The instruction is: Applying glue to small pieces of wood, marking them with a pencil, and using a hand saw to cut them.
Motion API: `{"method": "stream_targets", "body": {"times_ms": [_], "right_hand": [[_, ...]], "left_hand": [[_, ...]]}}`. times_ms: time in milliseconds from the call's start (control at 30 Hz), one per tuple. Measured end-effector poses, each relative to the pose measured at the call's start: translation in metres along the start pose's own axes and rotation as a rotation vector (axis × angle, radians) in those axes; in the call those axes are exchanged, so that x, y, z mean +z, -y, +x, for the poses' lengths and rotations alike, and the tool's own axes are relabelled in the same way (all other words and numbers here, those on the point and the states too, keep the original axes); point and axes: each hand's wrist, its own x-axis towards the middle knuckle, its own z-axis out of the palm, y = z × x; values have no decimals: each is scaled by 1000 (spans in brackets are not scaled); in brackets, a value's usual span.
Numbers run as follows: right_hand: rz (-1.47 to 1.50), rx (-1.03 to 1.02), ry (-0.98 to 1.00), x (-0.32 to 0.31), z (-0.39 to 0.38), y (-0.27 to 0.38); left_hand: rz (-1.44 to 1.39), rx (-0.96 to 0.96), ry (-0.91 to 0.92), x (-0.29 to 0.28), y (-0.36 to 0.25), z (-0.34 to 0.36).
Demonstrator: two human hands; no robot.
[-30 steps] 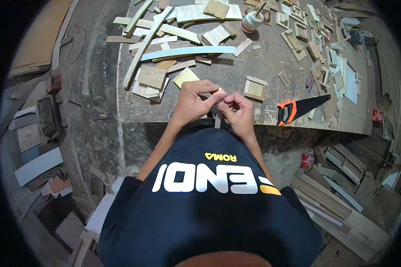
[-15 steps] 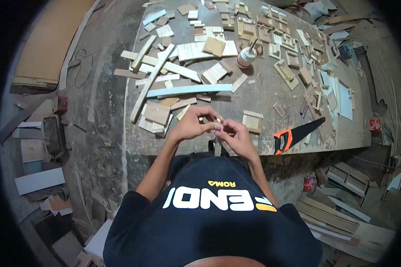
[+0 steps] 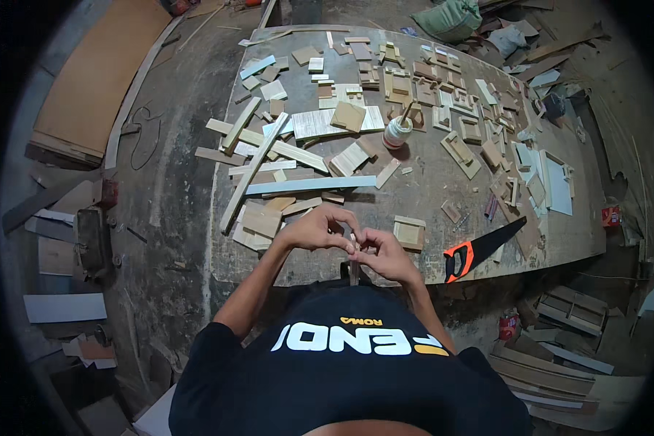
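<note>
Close to the table's front edge, my left hand (image 3: 318, 228) and my right hand (image 3: 385, 255) meet with fingertips together. Between them is a small pale piece (image 3: 354, 238), mostly covered by the fingers; its kind cannot be made out. Just below the fingertips a narrow wooden strip (image 3: 354, 270) shows upright against my shirt. Beyond my right hand lies a small framed wooden panel (image 3: 409, 232). A handsaw (image 3: 485, 248) with an orange and black handle rests farther right, near the edge. Flat wood offcuts (image 3: 263, 219) lie beyond my left hand.
Long wooden strips (image 3: 256, 171) and a pale blue strip (image 3: 311, 185) cross the table's left side. An open white glue jar (image 3: 397, 133) with a stick stands mid-table. Several small wooden assemblies (image 3: 461, 154) spread over the far right. Scrap boards (image 3: 570, 311) lie on the floor.
The view has tilted, so the table and hands sit lower in it and more of the far end shows. My hands stay together, fingers slightly shifted around the small piece.
</note>
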Motion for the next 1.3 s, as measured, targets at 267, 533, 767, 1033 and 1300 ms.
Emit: {"method": "stream_targets", "body": {"times_ms": [267,533,767,1033,1300], "right_hand": [[-86,-21,57,-8,1,6],[10,34,37,-6,7,7],[-94,-89,-27,1,7,9],[-143,-154,-111,11,3,15],[-170,-97,-241,19,-6,24]], "left_hand": [[147,12,-12,-2,-19,5],[99,37,-124,-5,-5,5],[122,73,-112,-5,2,-1],[96,128,-130,-1,4,-10],[-63,15,-104,4,13,-12]]}}
